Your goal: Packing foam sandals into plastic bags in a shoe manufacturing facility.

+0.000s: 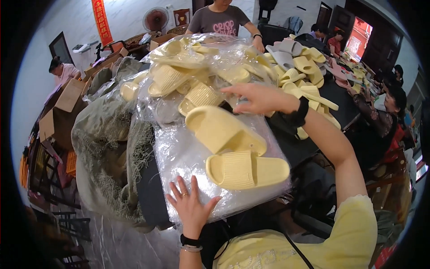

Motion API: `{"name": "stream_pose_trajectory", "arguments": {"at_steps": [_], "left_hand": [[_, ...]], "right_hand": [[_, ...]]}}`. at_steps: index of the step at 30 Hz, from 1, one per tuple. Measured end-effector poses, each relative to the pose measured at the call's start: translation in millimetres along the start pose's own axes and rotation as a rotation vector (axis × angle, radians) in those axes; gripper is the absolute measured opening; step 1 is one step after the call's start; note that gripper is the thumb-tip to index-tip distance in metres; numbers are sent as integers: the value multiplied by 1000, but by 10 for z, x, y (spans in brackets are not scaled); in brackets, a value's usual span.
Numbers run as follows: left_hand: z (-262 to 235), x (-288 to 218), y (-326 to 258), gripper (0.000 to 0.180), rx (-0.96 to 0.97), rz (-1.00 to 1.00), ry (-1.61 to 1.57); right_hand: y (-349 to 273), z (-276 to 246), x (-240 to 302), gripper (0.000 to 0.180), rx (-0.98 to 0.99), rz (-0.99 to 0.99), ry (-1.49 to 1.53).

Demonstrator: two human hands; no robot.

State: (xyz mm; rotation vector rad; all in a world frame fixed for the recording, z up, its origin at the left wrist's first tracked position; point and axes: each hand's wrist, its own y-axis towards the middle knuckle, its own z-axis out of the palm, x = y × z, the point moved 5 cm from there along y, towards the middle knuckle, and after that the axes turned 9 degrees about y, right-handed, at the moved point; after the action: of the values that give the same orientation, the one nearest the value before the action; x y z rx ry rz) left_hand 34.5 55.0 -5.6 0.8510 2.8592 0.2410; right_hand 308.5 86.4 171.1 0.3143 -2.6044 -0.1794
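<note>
Left hand (191, 207): grip wide, fingers spread and pressed flat on the clear plastic sheet (179, 152), holding nothing; a ring shows on one finger and a dark band sits at the wrist. Right hand (255, 98): stretched out beyond the sheet's far edge, fingers extended toward the plastic bag of slippers (201, 67); whether this grip pinches the bag's film or merely touches it cannot be told. A black wristband circles the right wrist. Two pale yellow slippers lie on the sheet between the hands: the near slipper (246, 169), ribbed on top, lies just right of the left hand, and the far slipper (224, 130), smooth-soled side showing, lies just behind it, the two touching or nearly so. The sheet covers the near end of the desk (291, 148), whose dark surface shows to the right of the sheet. Left of the sheet lies a heap of olive-grey frayed fabric (107, 134). Behind and right of the sheet, loose yellow and grey slippers (300, 67) are piled on the desk. A person in a grey-brown shirt (219, 20) stands beyond the bag, one hand resting on the pile. Other seated people work along the desk's right side, and cardboard boxes (67, 96) stand left of the fabric heap.
</note>
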Motion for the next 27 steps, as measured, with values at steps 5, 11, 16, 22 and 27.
{"name": "stream_pose_trajectory", "arguments": {"at_steps": [5,11,16,22,27], "left_hand": [[-8,74,-19,92,-3,-11,-17],[13,78,-1,91,-10,-4,-6],[44,106,-6,90,-46,-6,-13],[28,95,-17,85,-44,-3,-69],[-34,84,-20,85,-60,6,-61]], "right_hand": [[-321,496,-83,23,232,193,-81],[-790,1054,-106,38,122,118,84],[-647,1115,-193,35,-38,51,180],[-360,1499,-168,43,-252,279,-48],[10,1589,-99,20,-15,-154,-12]]}}
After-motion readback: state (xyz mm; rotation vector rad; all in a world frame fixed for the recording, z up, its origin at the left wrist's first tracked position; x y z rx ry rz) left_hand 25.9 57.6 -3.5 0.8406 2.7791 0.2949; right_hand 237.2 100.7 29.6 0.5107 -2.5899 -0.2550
